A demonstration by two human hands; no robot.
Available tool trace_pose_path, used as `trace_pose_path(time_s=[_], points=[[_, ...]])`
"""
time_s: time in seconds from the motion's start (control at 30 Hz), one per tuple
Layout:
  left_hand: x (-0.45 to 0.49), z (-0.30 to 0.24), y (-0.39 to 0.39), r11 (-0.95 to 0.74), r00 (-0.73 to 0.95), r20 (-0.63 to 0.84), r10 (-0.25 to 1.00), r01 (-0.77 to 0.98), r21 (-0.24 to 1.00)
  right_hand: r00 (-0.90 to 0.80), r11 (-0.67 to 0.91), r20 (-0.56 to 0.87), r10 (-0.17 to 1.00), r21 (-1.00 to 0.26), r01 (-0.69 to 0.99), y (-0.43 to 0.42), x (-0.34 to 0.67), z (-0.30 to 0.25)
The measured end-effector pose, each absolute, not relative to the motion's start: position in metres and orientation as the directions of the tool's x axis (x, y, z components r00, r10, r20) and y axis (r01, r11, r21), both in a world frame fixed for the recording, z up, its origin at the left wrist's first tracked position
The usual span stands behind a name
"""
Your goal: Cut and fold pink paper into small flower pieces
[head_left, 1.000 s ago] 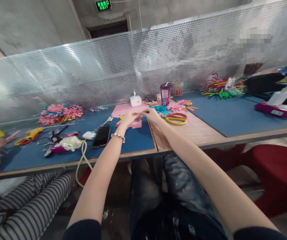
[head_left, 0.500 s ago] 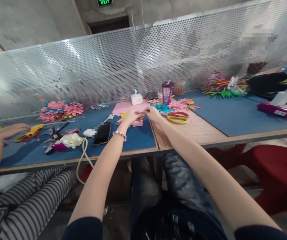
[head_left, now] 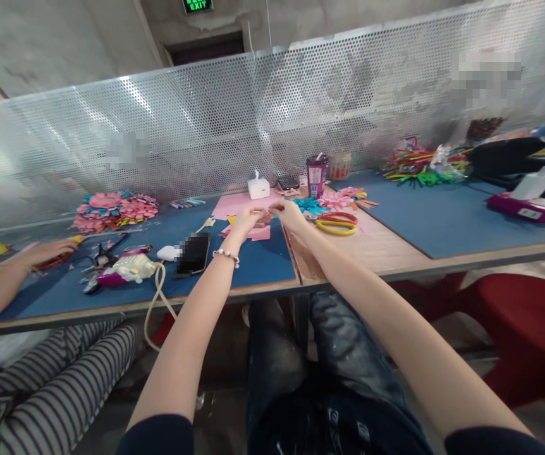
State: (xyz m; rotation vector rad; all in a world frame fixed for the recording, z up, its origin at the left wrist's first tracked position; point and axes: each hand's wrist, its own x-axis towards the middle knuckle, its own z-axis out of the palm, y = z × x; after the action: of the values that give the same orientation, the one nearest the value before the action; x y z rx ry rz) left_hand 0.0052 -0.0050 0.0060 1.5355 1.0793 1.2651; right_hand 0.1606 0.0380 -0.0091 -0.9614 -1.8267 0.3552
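Over blue tabletop (head_left: 253, 268), holding left hand (head_left: 248, 219) and right hand (head_left: 287, 213) close together, pink paper (head_left: 261, 233) just below; too small to tell whether clamped on anything.

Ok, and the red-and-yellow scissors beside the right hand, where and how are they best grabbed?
I'd take the scissors by the handle loops, coming from the right: they lie flat, with the broad loops exposed at that end, while the narrow other end points left toward the right hand.
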Motion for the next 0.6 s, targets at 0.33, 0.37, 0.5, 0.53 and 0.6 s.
trace_pose_path(time_s=[0.33, 0.37, 0.5, 0.53, 0.6], points=[[0.0015, 0.0087, -0.0057, -0.23, 0.002, 0.23, 0.973, 0.015, 0.973, -0.303, 0.752, 0.799, 0.519, -0.258, 0.606, 0.0371, 0.1542, -0.0134], [0.0019, 0.0093, -0.0063, -0.228, -0.002, 0.228, 0.974, 0.009, 0.974, -0.304, 0.757, 0.806, 0.508, -0.249, 0.604, 0.0368, 0.1537, -0.0134], [0.0042, 0.0109, -0.0085, -0.228, 0.023, 0.228, 0.973, 0.001, 0.974, -0.29, 0.753, 0.823, 0.489, -0.23, 0.617, 0.0347, 0.1538, -0.0114], [0.0048, 0.011, -0.0091, -0.232, 0.031, 0.231, 0.972, 0.004, 0.973, -0.285, 0.747, 0.822, 0.492, -0.231, 0.624, 0.0342, 0.1543, -0.0106], [0.0061, 0.0112, -0.0102, -0.242, 0.044, 0.241, 0.969, 0.008, 0.97, -0.28, 0.733, 0.818, 0.503, -0.232, 0.639, 0.0329, 0.1553, -0.0091]])
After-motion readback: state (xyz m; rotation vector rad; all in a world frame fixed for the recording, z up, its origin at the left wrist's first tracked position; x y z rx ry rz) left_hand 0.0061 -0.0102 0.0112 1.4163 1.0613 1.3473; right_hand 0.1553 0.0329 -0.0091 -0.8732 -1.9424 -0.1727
